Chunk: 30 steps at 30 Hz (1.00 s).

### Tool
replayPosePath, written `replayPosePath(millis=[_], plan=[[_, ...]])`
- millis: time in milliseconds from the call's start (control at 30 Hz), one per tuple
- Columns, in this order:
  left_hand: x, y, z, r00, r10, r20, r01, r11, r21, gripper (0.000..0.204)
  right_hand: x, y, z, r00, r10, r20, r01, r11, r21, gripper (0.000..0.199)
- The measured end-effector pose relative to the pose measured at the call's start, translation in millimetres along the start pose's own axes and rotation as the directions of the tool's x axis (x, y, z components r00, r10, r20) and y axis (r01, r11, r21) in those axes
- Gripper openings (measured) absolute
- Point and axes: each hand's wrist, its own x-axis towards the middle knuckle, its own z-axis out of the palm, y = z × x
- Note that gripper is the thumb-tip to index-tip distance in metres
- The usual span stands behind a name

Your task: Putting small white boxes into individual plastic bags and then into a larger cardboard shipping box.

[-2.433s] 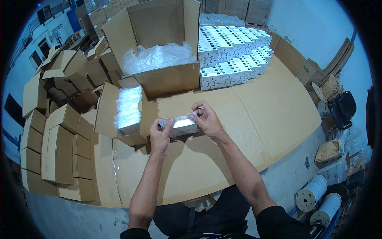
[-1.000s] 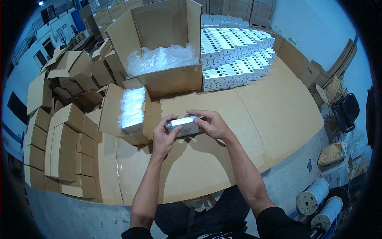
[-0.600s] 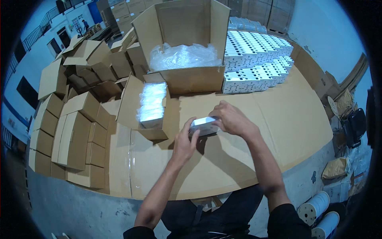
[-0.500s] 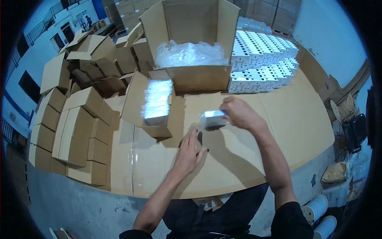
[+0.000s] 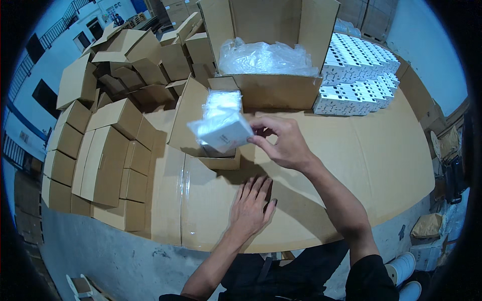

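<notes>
A small white box in a clear plastic bag is pinched at its right edge between the thumb and fingers of my right hand. It is tilted over the near end of an open small carton. Behind it in that carton stands a row of similar plastic-wrapped packs; the held box hides part of them. My left hand lies palm down on the cardboard-covered table, fingers stretched out, holding nothing, nearer to me than the carton.
Behind the small carton stands a large open carton full of clear plastic bags. White boxes are stacked in rows at the back right. Brown cartons pile up on the left. White spools stand on the floor at lower right.
My right hand has carried the bagged box left from over the table to above the small carton. My left hand has come down flat on the table, away from the box. The view has shifted slightly.
</notes>
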Motion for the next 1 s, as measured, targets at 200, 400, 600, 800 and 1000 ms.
replayPosePath(millis=[200, 400, 600, 800, 1000], plan=[[3, -2, -1, 1.000, -0.001, -0.024, 0.000, 0.998, -0.063, 0.055, 12, -3, 3, 0.963, -0.116, 0.242, 0.182, 0.945, -0.272, 0.028], [4, -3, -1, 1.000, -0.018, 0.011, 0.019, 0.997, -0.080, 0.056, 26, -23, 19, 0.886, -0.158, 0.436, 0.357, 0.832, -0.424, 0.036], [0, -5, 3, 0.998, 0.003, -0.070, -0.009, 0.996, -0.084, 0.053, 31, -37, 39, 0.884, -0.102, 0.456, 0.351, 0.790, -0.502, 0.032], [3, -3, -1, 0.999, -0.033, 0.020, 0.034, 0.998, -0.057, 0.054, 28, -23, 55, 0.871, 0.078, 0.485, 0.208, 0.836, -0.508, 0.022], [5, -2, -4, 0.995, -0.065, 0.075, 0.069, 0.996, -0.062, 0.052, 22, -2, 51, 0.904, 0.059, 0.423, 0.112, 0.923, -0.368, 0.015]])
